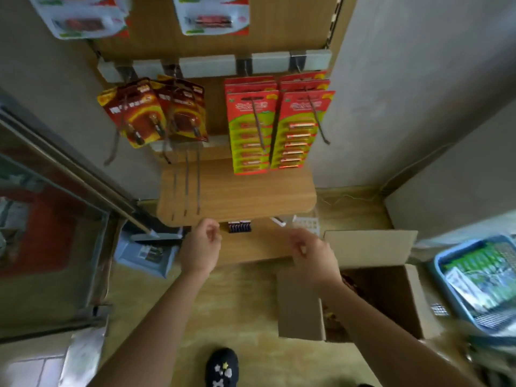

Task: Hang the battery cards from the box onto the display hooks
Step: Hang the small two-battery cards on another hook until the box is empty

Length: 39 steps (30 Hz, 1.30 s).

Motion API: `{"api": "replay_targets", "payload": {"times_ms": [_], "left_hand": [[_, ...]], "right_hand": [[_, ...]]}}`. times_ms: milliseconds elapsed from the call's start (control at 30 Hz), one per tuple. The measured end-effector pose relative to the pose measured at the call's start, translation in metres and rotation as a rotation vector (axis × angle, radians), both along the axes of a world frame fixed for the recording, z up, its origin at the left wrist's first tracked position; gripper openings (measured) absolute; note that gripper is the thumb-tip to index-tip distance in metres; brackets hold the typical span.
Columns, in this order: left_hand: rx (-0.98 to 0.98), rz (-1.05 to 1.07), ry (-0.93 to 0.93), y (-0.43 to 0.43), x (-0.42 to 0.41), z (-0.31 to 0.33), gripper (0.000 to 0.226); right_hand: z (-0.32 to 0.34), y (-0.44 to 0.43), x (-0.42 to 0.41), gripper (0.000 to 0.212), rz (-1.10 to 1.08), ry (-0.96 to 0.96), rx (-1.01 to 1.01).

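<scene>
So: left hand [201,247] and right hand [312,254] both held out, fingers loosely curled, nothing held. Open cardboard box [371,247] sits beside the right forearm, contents unclear. Beyond, four hung stacks: two dark-red battery cards [134,115], two red-green battery cards [251,127]. Three bare hooks [186,185].

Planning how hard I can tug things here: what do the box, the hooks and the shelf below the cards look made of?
Box: plain brown cardboard, matte, with creased open flaps. Hooks: thin dull grey rods, probably metal wire. Shelf: board with a light wood-grain, smooth face; solid wood or laminate, I cannot tell.
</scene>
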State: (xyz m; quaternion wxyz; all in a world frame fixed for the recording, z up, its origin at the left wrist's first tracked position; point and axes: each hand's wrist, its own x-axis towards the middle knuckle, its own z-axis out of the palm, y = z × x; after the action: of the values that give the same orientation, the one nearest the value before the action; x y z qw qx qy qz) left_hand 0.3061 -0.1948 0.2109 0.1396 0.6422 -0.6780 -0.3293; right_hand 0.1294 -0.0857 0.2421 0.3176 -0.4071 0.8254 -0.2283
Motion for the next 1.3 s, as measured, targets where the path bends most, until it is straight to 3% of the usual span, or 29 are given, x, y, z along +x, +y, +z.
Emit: {"api": "replay_targets", "payload": {"times_ms": [200,333,467,600,967,1133,1300], "left_hand": [[0.093,-0.061,-0.088,0.108,-0.114,-0.037,0.010],[0.303,-0.107,-0.113,0.185,-0.179,-0.069,0.011],[0.390,-0.169,-0.214,0.237,-0.211,-0.087,0.015],[0.451,-0.179,-0.131,0.247,-0.234,-0.116,0.016],[0.448,-0.351,-0.112,0.242,-0.282,-0.322,0.019],[0.439,-0.421,-0.176,0.218,-0.305,-0.420,0.025],[0.372,-0.441,-0.258,0.190,-0.325,-0.489,0.027]], "right_hand": [[-0.028,0.109,-0.132,0.025,-0.018,0.022,0.119],[-0.041,0.176,-0.206,0.030,0.039,0.074,0.302],[-0.058,0.213,-0.244,0.033,0.004,0.075,0.362],[-0.093,0.220,-0.257,0.032,-0.002,0.046,0.346],[-0.312,0.221,-0.262,0.028,-0.023,-0.125,0.336],[-0.426,0.192,-0.276,0.037,-0.050,-0.195,0.475],[-0.493,0.157,-0.280,0.050,0.004,-0.145,0.612]]}}
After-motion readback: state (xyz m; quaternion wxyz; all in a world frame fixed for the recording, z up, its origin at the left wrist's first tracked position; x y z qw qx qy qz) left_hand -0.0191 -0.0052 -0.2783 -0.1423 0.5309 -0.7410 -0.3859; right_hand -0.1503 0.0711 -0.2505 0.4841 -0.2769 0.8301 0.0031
